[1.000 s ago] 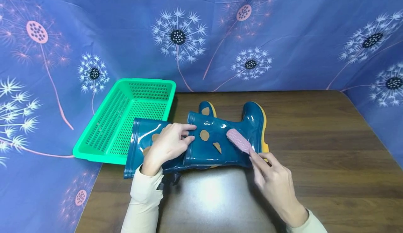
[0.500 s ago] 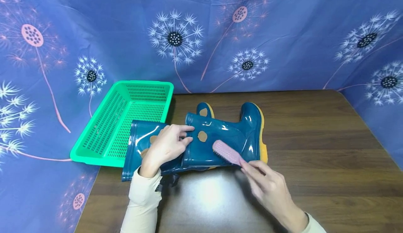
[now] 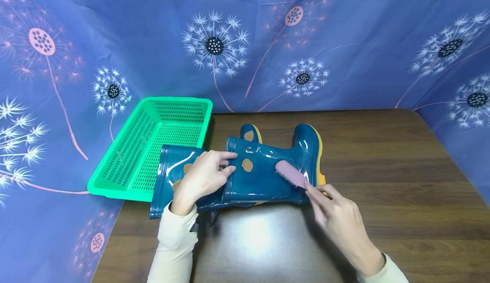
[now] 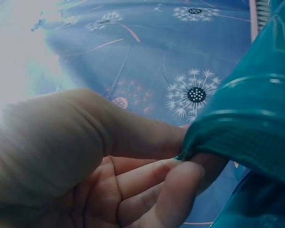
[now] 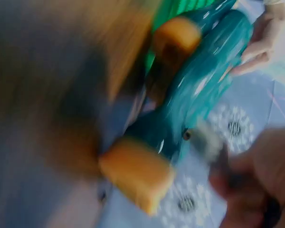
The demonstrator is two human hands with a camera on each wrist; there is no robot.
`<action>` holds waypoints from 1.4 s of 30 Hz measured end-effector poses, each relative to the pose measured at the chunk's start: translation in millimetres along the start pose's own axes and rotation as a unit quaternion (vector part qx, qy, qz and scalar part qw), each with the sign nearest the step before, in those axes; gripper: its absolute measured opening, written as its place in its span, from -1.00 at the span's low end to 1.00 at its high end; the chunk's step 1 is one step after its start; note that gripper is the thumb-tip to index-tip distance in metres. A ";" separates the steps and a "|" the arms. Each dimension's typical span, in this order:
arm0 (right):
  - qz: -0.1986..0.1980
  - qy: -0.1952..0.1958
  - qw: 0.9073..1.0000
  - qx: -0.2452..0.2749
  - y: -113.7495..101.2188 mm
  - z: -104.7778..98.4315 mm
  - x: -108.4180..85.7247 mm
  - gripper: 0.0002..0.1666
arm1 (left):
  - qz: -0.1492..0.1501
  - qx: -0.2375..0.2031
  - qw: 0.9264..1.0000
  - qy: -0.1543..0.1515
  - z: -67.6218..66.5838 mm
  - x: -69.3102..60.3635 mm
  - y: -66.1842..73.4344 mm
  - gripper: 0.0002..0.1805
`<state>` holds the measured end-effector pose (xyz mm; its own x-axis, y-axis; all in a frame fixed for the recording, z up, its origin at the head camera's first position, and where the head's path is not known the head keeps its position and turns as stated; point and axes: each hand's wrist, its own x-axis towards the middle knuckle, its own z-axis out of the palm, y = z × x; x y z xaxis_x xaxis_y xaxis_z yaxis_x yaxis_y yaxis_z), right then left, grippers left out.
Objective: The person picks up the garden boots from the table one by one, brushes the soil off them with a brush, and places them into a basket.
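A dark blue rubber boot with a yellow sole lies on its side, its toe up at the right. One brown patch shows on its shaft. My left hand pinches the rim of the shaft; the left wrist view shows the rim between thumb and fingers. My right hand grips the handle of a pink brush, whose head is over the shaft near the ankle. Whether the bristles touch the boot I cannot tell. Beneath lies a second blue boot, partly hidden, with brown patches too.
A green plastic basket stands at the left, behind the second boot's shaft. Something small and black lies beside my left wrist. The wooden table stretches to the right. Patterned blue cloth hangs behind and at the sides.
The brush went left and down across the shaft, then back right towards the ankle. A second brown patch, loose-edged a second ago, no longer shows on the upper boot. My left hand stayed put.
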<state>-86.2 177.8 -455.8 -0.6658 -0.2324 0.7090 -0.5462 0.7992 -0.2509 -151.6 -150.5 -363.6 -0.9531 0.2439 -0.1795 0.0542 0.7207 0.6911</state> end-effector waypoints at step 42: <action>-0.002 0.074 0.990 0.117 -30.0 16.2 15.6 -0.54 | 0.011 -0.004 1.000 -0.008 -2.9 3.0 -0.8 -0.53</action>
<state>-88.4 141.2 -447.9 -0.5907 -0.1370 0.7952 -0.6630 0.6441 -0.3815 -155.4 -152.2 -362.7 -0.9469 0.2699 -0.1746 0.0731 0.7097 0.7007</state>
